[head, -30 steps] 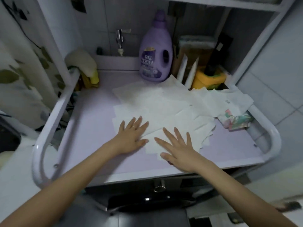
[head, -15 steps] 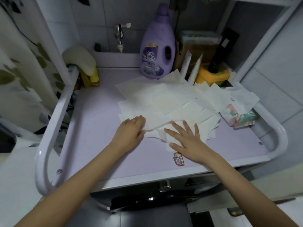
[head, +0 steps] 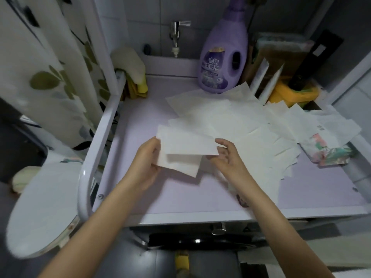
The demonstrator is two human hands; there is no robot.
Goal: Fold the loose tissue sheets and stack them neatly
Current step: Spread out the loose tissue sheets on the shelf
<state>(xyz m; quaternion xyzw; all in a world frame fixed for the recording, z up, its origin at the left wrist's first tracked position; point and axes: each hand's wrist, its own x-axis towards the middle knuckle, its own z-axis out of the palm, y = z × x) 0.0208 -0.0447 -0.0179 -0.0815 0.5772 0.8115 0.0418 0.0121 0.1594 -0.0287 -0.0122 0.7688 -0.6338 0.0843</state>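
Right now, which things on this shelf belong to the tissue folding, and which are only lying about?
For the job: held tissue sheet, gripped by left hand and right hand; loose tissue sheets.
Lying about: purple softener bottle; tap; floral packet; cream cloth.

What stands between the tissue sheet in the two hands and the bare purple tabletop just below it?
Nothing visible does. The left hand and right hand hold the tissue sheet by its ends over a bare part of the purple tabletop; the loose sheets lie farther back and right.
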